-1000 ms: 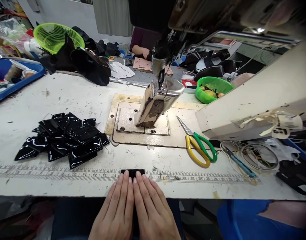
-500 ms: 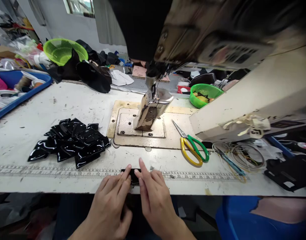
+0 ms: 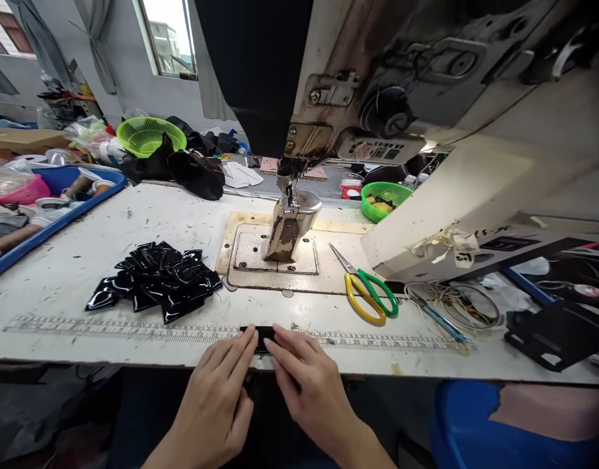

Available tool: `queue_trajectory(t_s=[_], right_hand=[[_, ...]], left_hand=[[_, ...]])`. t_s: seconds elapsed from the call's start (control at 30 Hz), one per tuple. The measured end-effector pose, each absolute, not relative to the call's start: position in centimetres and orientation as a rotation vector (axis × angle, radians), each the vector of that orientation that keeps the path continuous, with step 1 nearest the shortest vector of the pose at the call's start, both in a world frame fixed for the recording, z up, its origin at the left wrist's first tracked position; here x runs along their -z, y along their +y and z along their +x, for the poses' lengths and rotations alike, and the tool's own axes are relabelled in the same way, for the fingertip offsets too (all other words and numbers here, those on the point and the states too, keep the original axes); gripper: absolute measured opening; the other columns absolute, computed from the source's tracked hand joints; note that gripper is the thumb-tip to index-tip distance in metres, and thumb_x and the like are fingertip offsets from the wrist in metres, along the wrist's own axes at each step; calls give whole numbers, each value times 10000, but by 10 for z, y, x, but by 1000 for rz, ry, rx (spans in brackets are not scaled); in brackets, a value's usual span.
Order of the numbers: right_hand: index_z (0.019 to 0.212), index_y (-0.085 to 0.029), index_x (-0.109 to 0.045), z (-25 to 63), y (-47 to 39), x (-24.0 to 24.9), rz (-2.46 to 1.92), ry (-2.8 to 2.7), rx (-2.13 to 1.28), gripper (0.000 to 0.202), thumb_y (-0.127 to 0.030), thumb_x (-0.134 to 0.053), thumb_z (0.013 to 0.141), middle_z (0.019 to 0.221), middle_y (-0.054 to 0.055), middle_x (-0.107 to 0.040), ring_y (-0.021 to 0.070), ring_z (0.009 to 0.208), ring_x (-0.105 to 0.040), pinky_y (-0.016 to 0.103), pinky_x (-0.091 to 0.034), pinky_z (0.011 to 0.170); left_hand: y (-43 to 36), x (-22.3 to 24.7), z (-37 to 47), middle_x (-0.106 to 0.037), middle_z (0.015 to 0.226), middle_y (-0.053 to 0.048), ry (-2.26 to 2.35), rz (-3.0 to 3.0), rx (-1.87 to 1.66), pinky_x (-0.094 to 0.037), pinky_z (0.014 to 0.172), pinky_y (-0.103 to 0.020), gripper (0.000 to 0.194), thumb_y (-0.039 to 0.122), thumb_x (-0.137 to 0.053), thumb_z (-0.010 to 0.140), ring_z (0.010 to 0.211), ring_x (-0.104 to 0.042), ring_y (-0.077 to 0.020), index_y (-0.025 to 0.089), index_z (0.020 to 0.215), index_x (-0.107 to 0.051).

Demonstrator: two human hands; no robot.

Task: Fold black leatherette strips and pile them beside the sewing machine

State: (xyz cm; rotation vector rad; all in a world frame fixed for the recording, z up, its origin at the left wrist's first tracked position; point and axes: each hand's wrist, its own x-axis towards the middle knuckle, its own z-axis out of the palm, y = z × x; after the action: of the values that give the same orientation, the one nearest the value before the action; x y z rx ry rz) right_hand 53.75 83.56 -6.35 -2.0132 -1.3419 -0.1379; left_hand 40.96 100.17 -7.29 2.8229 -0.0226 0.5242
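Observation:
A small black piece [image 3: 264, 335] lies on the printed ruler [image 3: 133, 331] at the near edge of the white table [image 3: 84, 260]. My left hand [image 3: 219, 397] and my right hand [image 3: 306, 384] both rest their fingertips on it, fingers stretched and pressing it flat, one from each side. A heap of shiny black cut pieces [image 3: 157, 286] sits to the left of my hands. The sewing machine's foot and post [image 3: 289, 225] stand on the metal plate behind them.
Yellow-and-green scissors [image 3: 367, 296] lie right of the plate, with thread snips [image 3: 438, 318] and cords further right. Green baskets [image 3: 151, 135] [image 3: 384, 198], black leather parts [image 3: 191, 170] and a blue tray [image 3: 55, 215] stand at the back and left. The machine body [image 3: 475, 195] overhangs the right side.
My flat, side-by-side hands have drawn back and angled inward, so only the fingertips touch the black piece. The view has lifted and now shows more of the room and machine head.

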Motion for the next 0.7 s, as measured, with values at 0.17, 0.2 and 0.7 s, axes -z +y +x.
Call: queue_trajectory(t_s=[0.17,0.2,0.7], right_hand=[[1327,-137,-605,531,838,62,-2107,-1572,341,353,-126,-485,995,1385,111,-640,234,1253,-628,452,-509,1107],[1312,-147,-615,530,840,62,-2117,-1578,342,343,-130,-487,994,1383,91,-645,231,1264,-622,451,-497,1122],[1620,-265,-209,556,859,127,-1887,-1476,558,605,-230,-370,1037,1234,105,-726,261,1035,-748,382,-654,822]], left_hand=[[987,80,414,-446,1561,-173,-28,3025,-653,-286,1195,-441,858,165,-489,691,1474,-360,-287,32,1527,-348],[985,83,414,-426,1570,-189,-24,3045,-672,-279,1199,-454,870,181,-492,679,1490,-333,-305,9,1520,-350],[1029,90,420,-769,1137,38,-328,2939,-1077,-629,841,-227,409,82,-555,892,1041,-734,-150,266,1229,-696]])
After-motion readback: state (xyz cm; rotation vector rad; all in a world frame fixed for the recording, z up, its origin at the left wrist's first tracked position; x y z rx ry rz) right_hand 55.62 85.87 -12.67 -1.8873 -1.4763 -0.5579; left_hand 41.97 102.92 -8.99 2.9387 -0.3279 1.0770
